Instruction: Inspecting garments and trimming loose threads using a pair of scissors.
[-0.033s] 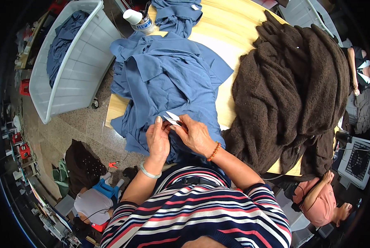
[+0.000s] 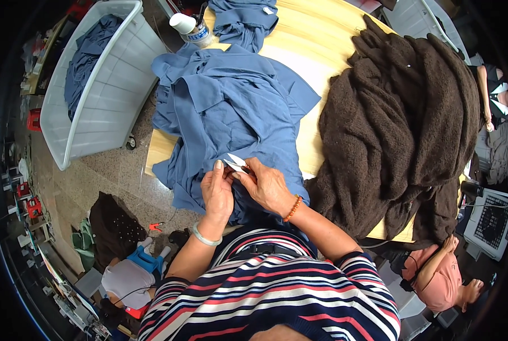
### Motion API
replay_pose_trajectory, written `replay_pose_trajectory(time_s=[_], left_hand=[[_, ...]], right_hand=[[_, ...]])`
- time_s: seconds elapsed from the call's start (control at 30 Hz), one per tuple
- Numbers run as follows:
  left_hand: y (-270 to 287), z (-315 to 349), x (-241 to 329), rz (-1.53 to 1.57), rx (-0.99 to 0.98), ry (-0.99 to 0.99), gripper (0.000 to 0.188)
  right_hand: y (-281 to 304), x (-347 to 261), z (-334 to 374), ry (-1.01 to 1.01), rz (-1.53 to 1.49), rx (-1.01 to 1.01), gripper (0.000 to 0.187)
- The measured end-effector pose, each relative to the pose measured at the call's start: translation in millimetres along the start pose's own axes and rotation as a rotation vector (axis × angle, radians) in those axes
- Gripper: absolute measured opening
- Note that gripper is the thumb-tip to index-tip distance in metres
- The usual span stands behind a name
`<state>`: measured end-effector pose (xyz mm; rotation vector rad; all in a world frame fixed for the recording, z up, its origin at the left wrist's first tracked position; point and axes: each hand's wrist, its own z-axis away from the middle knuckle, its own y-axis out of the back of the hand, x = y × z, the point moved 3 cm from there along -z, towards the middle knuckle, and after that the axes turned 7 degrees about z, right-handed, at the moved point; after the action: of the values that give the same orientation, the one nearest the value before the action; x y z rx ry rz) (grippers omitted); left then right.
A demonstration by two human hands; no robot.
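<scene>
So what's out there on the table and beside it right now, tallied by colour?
Blue garments: 3 (one under the hands, one at the far edge, one in the white bin)
Brown knit pile: 1
White bin: 1
White-capped bottle: 1
Total: 6

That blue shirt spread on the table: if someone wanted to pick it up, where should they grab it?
Probably at the near hem, beside the left hand and right hand, coming from the person's side. There the blue shirt hangs over the edge of the wooden table, so fingers can close around loose cloth, whereas the rest lies flat.
</scene>
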<state>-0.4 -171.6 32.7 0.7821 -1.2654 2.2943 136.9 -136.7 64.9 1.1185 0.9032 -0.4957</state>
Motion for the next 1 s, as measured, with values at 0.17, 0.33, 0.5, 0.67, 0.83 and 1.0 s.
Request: replay_pose_trajectory(time_s=[0.17,0.33,0.5,0.67,0.83,1.0], left_hand=[[-1,2,1,-0.042,0.033,-0.045,0.023],[8,0,-3,-0.069,0.012,-0.064,0.022],[5,1,3,-0.083,-0.014,-0.048,0.017],[32,-20,9,0.166,0.138,0.092,0.010],[25,-26,20,0.191,0.204,0.255,0.014],[44,-37,17,0.088,0.239,0.145,0.016]], right_hand=[[-9,-5,0,0.019,0.087,0.069,0.027],[-8,-11,-2,0.060,0.143,0.065,0.023],[-11,-3,0,0.057,0.116,0.062,0.023],[-5,6,5,-0.032,0.062,0.081,0.027],[-7,13,8,-0.033,0.079,0.019,0.032],[-8,6,5,-0.028,0.081,-0.017,0.033]])
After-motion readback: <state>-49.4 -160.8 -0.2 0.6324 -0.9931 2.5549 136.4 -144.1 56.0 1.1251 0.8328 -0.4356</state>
